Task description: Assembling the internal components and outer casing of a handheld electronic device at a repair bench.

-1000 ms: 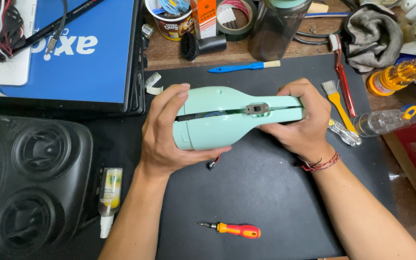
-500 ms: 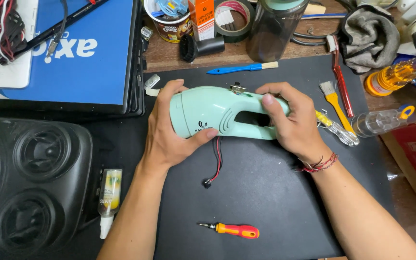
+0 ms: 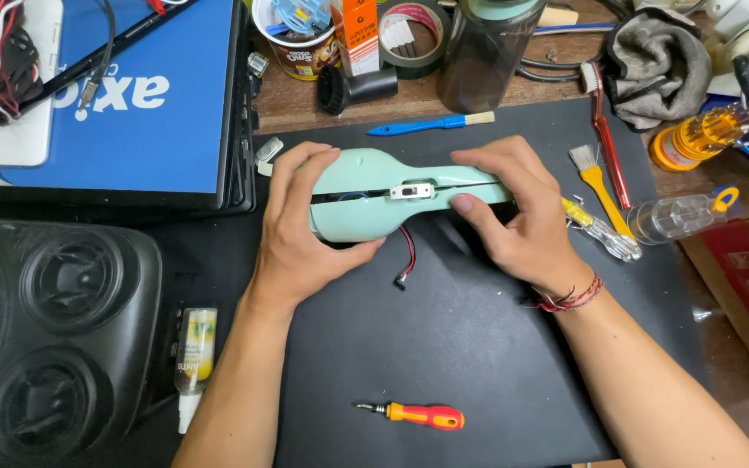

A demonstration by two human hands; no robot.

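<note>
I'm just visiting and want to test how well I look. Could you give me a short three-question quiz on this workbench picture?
1. True or false: both hands grip the mint-green housing.
2. Which tool lies alone on the black mat, nearest the camera?
A. blue brush
B. orange-handled screwdriver
C. yellow brush
3. What hangs from the housing's underside?

Key:
1. True: the left hand holds its rounded end, the right hand its narrow end.
2. B, the orange-handled screwdriver.
3. A red and black wire pair with a small plug.
</note>
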